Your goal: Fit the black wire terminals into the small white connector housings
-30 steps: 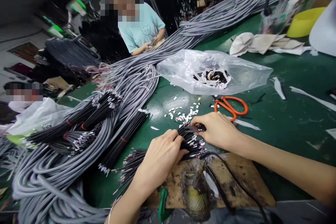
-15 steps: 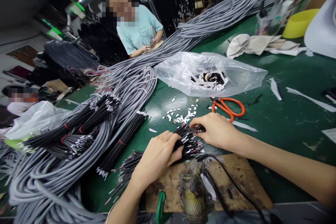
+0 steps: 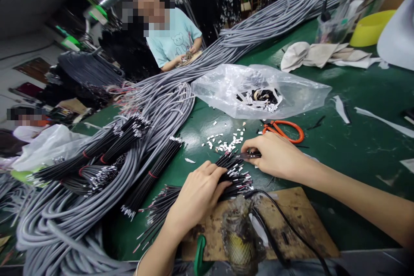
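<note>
My left hand lies over a loose bundle of short black wires, its fingers bent round them and pressing them together. White and reddish ends of these wires fan out to the right of my fingers, while the other ends spread out to the lower left. In my right hand is a slim dark tool with a tapering, metallic front, gripped between thumb and fingers. Its tip points left and reaches the upper wire ends. My palm hides part of the tool.
Small white scraps lie beyond the wires, near orange-handled scissors and a clear bag of offcuts. Tied black wire bundles and thick grey cables fill the left. A corded board lies in front; a person works opposite.
My right hand has drawn slightly up and to the right with the dark tool. My left hand stays on the wires. The whole view has shifted a little.
</note>
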The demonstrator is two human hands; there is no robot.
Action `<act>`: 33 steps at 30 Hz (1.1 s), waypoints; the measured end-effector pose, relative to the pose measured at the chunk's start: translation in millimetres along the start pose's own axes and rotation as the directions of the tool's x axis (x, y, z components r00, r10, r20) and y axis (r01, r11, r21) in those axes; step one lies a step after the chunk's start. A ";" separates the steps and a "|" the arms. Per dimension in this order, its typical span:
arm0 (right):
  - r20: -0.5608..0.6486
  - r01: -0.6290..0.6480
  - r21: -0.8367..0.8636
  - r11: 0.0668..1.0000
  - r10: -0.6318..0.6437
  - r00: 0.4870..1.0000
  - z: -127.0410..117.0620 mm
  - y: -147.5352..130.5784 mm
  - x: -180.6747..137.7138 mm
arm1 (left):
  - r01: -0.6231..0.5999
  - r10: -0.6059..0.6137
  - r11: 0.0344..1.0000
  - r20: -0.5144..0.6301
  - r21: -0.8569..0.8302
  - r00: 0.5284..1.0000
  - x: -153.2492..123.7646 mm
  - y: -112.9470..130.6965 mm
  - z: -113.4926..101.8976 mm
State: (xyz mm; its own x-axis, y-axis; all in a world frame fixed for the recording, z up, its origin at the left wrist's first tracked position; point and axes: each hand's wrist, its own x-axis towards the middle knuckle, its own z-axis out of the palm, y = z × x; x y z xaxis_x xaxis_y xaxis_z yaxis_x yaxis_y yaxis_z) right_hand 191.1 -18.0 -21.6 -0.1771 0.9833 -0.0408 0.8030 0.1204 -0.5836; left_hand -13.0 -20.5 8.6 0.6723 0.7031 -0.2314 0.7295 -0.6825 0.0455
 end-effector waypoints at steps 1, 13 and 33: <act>0.002 -0.005 -0.001 1.000 0.005 1.000 -2.2 -0.7 -0.6 | -0.011 0.011 1.000 0.011 0.002 1.000 -0.7 0.0 -0.7; 0.028 0.010 -0.006 1.000 -0.010 1.000 -7.6 -11.9 -9.3 | -0.114 0.098 0.987 0.129 0.117 0.987 14.8 -2.9 -8.6; -0.067 0.012 -0.120 0.993 -0.021 0.998 -11.1 -9.6 -10.6 | -0.025 0.020 0.998 -0.075 -0.063 0.997 11.0 0.3 10.6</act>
State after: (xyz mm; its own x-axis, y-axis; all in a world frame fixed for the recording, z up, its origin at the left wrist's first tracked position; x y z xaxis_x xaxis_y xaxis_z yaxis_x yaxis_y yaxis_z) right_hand 191.6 -28.1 -6.5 -0.1551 0.9876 0.0256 0.8631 0.1481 -0.4829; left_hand -6.7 -15.0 -4.3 0.6943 0.7023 -0.1572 0.7191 -0.6858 0.1120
